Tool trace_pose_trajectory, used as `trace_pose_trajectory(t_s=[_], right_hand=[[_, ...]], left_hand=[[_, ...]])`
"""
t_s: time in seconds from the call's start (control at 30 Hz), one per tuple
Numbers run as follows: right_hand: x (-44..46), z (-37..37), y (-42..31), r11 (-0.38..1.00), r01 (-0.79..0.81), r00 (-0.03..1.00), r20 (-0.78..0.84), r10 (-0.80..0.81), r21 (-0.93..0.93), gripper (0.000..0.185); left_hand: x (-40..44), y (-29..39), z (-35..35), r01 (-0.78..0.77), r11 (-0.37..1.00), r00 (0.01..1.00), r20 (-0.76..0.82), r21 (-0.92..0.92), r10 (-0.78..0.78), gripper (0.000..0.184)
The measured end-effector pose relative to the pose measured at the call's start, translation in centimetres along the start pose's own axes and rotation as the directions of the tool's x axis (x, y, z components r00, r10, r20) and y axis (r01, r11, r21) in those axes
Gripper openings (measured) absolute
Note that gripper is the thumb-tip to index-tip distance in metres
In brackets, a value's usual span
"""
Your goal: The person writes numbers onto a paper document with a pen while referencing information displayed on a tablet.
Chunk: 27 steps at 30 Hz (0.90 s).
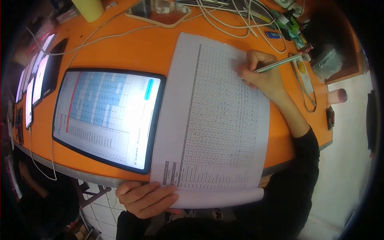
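Observation:
A large printed sheet of paper (172, 120) lies on the desk, its grid filled with handwritten figures and its near edge curled over the desk's edge. My left hand (146, 199) is closed on the near left corner of the sheet, fingers on top. In my right hand (262, 76) is a slim green-and-silver pen (280, 63), pinched over the upper right of the grid. The writing tip is blurred and partly hidden by my fingers. Left of the sheet, a tablet (108, 116) shows a lit spreadsheet.
Several lit phones (40, 78) stand along the left side of the orange desk (160, 44). At the back lie a large phone (159, 13) and white cables (224, 24). A yellow cup (89, 9) is at back left. A person's arm (32, 180) shows at lower left.

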State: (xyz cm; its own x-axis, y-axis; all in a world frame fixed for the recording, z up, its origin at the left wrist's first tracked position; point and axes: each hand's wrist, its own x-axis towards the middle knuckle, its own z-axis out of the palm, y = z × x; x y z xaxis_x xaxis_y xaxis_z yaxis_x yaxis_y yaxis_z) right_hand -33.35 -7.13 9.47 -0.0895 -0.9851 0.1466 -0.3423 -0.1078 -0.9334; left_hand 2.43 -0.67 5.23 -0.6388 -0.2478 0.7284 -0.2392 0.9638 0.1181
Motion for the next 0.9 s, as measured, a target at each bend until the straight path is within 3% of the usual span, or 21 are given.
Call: trace_pose_trajectory(t_s=[0.13, 0.2, 0.33, 0.4, 0.43, 0.5, 0.6, 0.77, 0.83, 0.9], right_hand=[[0.3, 0.5, -0.2, 0.996, 0.046, 0.999, -0.003, -0.045, 0.072, 0.036], [0.3, 0.5, 0.2, 0.998, 0.036, 0.999, 0.018, -0.036, -0.049, 0.035], [0.2, 0.5, 0.2, 0.994, 0.075, 0.997, 0.023, -0.074, -0.074, 0.035], [0.2, 0.7, -0.5, 0.989, -0.061, 0.998, -0.018, 0.059, -0.137, 0.035], [0.3, 0.8, -0.2, 0.991, -0.05, 0.999, 0.004, 0.051, -0.121, 0.035], [0.4, 0.9, 0.5, 0.968, 0.138, 0.99, 0.008, -0.14, -0.207, 0.035], [0.4, 0.9, 0.3, 0.976, 0.107, 0.994, 0.006, -0.107, -0.189, 0.036], [0.3, 0.9, 0.0, 0.987, 0.057, 0.998, 0.045, -0.05, -0.15, 0.032], [0.4, 0.9, 0.0, 1.0, 0.001, 1.0, -0.007, -0.001, 0.004, 0.029], [0.8, 1.4, -0.4, 0.999, 0.039, 0.999, -0.02, -0.039, 0.006, 0.028]], left_hand=[[-0.1, 0.0, 0.1, 0.006, 1.0, 1.0, 0.004, -0.017, -0.006, 0.044], [0.0, 0.0, 0.2, 0.004, 1.0, 1.0, -0.016, -0.001, -0.004, 0.043], [0.0, 0.0, 0.4, 0.005, 1.0, 0.999, -0.05, 0.002, -0.004, 0.042], [0.1, -0.1, 0.1, 0.002, 1.0, 1.0, -0.022, -0.004, -0.002, 0.039], [0.3, -0.1, 0.0, 0.016, 1.0, 1.0, -0.012, 0.018, -0.016, 0.039], [0.5, -0.1, 0.2, 0.014, 1.0, 0.998, -0.062, -0.015, -0.015, 0.035], [0.2, 0.0, 1.0, 0.016, 1.0, 0.987, -0.158, -0.003, -0.016, 0.034], [0.2, 0.2, 0.8, 0.045, 0.999, 0.988, -0.149, -0.012, -0.046, 0.034], [0.2, 0.2, 0.8, 0.052, 0.998, 0.989, -0.138, -0.021, -0.054, 0.033], [0.3, 0.1, 0.8, 0.037, 0.999, 0.989, -0.14, -0.031, -0.041, 0.033]])
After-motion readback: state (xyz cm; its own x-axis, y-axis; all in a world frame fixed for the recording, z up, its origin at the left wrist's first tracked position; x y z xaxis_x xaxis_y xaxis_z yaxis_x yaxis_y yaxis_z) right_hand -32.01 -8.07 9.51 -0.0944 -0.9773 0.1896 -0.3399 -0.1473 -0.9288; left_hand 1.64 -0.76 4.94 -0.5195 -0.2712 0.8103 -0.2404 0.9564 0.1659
